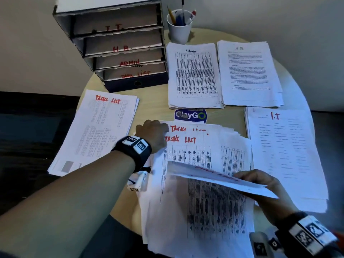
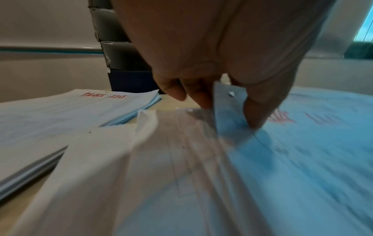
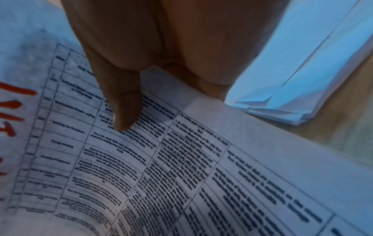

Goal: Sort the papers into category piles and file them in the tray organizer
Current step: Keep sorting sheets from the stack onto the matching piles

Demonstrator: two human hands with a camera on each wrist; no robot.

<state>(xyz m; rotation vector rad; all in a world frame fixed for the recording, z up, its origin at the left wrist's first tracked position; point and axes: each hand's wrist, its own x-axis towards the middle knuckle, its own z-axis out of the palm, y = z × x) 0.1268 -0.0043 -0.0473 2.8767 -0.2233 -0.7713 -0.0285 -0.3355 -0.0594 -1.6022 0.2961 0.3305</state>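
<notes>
A loose centre pile [image 1: 204, 211] of printed sheets lies at the table's front, with red "Tasks List" headings on top. My left hand [image 1: 160, 131] pinches the top-left corner of a sheet [image 2: 228, 99] there between thumb and fingers [image 2: 256, 118]. My right hand [image 1: 260, 181] holds a lifted, bent sheet [image 1: 214, 175] above the pile's right side, thumb [image 3: 125, 111] on its printed table and fingers underneath. Sorted piles lie around: Tasks List [image 1: 98, 131] at the left, Admin [image 1: 193, 75], H.R. [image 1: 249, 73], and I.T. [image 1: 284, 151] at the right. The labelled tray organizer [image 1: 119, 43] stands at the back left.
A white cup of pens [image 1: 179, 28] stands behind the Admin pile. A round blue sticker [image 1: 190, 115] marks the table's [image 1: 154, 107] middle. The Tasks List pile [image 2: 60, 115] overhangs the round table's left edge. A wall runs close behind.
</notes>
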